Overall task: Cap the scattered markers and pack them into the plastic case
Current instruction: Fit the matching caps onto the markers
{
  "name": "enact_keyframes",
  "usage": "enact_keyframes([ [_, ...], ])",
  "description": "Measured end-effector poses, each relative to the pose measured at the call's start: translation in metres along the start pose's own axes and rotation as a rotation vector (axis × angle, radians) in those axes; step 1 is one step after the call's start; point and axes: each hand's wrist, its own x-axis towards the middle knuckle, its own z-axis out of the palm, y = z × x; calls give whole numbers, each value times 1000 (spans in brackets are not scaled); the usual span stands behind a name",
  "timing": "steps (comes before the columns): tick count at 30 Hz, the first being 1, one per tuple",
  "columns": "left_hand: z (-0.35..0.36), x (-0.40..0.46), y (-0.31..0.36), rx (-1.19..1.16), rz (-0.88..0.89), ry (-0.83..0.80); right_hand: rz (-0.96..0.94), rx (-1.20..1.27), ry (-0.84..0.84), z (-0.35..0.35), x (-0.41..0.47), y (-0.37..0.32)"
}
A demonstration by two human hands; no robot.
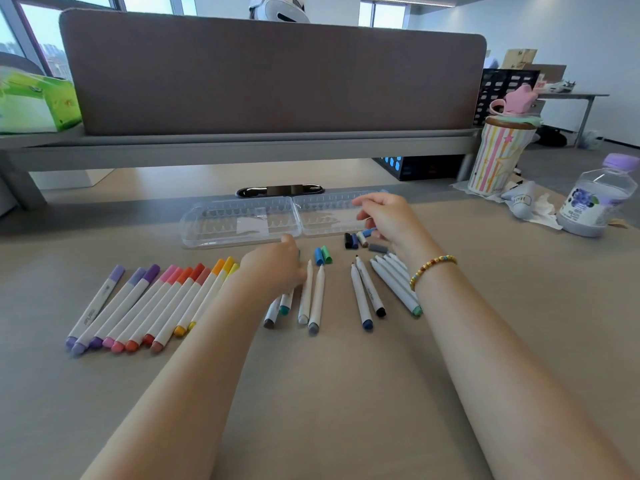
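Left hand (277,265) on markers (304,296), right hand (388,220) raised

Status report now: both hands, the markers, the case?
Left hand on uncapped markers, grip hidden. Right hand loosely curled above loose caps. Plastic case open, empty. Capped row waiting.

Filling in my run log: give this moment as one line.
capped markers: rowed left | case: open, empty | left hand: over uncapped markers | right hand: above loose caps
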Motion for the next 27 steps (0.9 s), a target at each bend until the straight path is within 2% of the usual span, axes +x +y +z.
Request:
enact_keyframes([
  [3, 1, 0, -1, 26, 29, 10, 20, -36, 4, -10, 2, 4],
  [8, -2, 0, 3, 2, 130, 84, 91, -319, -107, -24, -2, 13],
  [12, -7, -3, 14, -37, 220, 9, 103, -333, -117, -27, -11, 26],
  [15, -5, -5, 17, -20, 216, -8, 118, -400, -150, -36, -14, 32],
  [21, 5, -7, 38, -73, 216, 66, 153, -571, -232, -53, -19, 33],
  [27, 13, -17, 58, 31, 219, 39, 181, -751, -333, -55, -24, 23],
])
